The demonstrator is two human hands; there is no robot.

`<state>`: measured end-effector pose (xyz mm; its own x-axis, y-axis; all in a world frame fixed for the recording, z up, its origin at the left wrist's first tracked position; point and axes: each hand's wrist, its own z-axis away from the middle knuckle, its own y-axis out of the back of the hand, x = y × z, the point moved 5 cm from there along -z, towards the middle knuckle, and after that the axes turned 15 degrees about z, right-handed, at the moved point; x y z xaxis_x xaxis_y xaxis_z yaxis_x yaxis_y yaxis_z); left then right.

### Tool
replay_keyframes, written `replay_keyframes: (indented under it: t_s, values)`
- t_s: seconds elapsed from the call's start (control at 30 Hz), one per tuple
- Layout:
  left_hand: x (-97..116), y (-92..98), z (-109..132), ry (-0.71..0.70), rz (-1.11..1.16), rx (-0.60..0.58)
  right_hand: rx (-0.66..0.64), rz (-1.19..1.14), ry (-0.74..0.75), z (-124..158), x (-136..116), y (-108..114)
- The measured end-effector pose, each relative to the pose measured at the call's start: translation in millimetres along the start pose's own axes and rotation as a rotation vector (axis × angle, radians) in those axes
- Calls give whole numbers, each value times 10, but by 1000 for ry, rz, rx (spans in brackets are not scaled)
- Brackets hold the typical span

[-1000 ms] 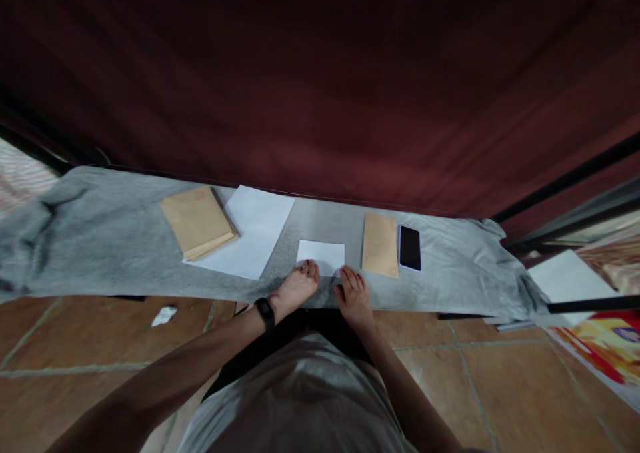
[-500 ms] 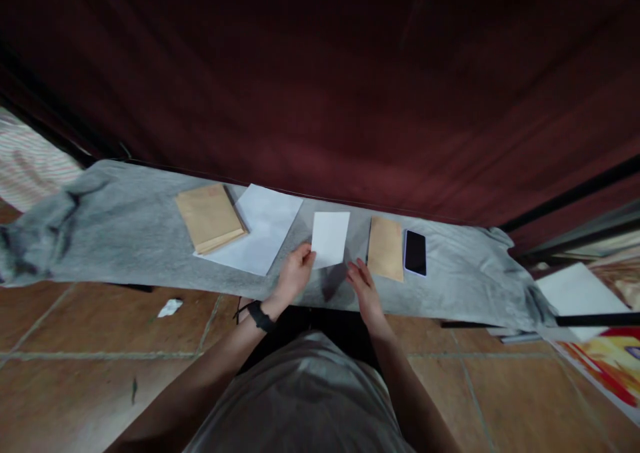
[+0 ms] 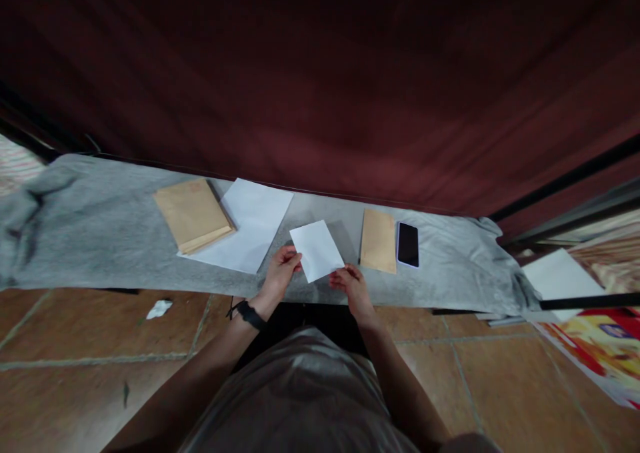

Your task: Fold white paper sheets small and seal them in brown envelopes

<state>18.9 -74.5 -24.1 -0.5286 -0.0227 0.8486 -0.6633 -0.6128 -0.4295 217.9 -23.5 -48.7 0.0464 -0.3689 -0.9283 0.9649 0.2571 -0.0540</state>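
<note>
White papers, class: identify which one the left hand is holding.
The small white paper, pinched in the left hand; the larger sheet lies partly under a brown stack, and another white piece lies far right.

The small white paper rectangle point(image 3: 317, 249) looks smooth and matt; the long grey cloth cover point(image 3: 105, 229), matt, wrinkled.

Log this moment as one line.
left hand: holds small white sheet | right hand: at sheet's right corner, contact unclear | phone: lies on gray cloth
</note>
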Motion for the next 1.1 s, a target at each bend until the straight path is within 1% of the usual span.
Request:
replay_keyframes:
  t_s: [0.07, 0.2, 0.3, 0.4, 0.47, 0.57, 0.67, 0.8, 0.93, 1.1]
  values:
    - [1, -11, -43, -16, -44, -18, 15, -16, -9, 2, 25, -10]
    - [-38, -40, -43, 15, -55, -51, 61, 9, 9, -27, 11, 17]
    - [-23, -25, -82, -7, -18, -27, 30, 100, 3, -73, -31, 38]
    - [37, 47, -172, -72, -6, 40, -3, 173, 8, -110, -65, 48]
    - [75, 93, -222, -97, -7, 56, 0, 195, 25, -125, -77, 57]
    - [110, 129, -237, -95, -14, 33, 18, 212, 56, -136, -91, 77]
    - [127, 145, -201, -74, -13, 34, 40, 227, 91, -144, -132, 111]
    - [141, 124, -171, -49, 4, 0, 63, 244, 140, -147, -241, 158]
    - [158, 108, -191, -29, 10, -38, 83, 284, 185, -142, -358, 193]
    - [207, 149, -218, -53, -49, -59, 85, 351, 215, -135, -427, 221]
